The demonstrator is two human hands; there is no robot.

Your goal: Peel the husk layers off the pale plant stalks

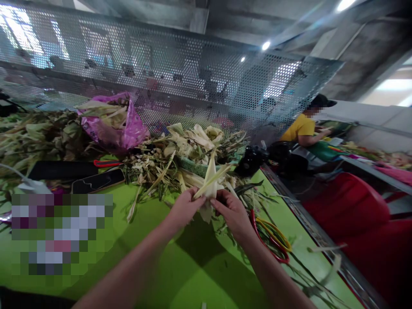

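Pale corn husks (210, 178) stand upright between my two hands, just above the green table (154, 257). My left hand (188, 208) pinches them from the left, thumb and fingers closed on a narrow folded strip. On the other side, my right hand (230, 210) grips the lower part of the husks with bent fingers. Behind them sits a green basket (196, 167) heaped with dry husks (199, 141). Loose plant scraps lie around the basket's base.
A pink plastic bag (116, 124) of husks stands back left, beside a leaf pile (48, 133). A phone (98, 180) and a red cutter (107, 163) lie left. Red and yellow cords (273, 236) lie right. Beyond the table edge are red chairs (350, 210) and a seated person (302, 128).
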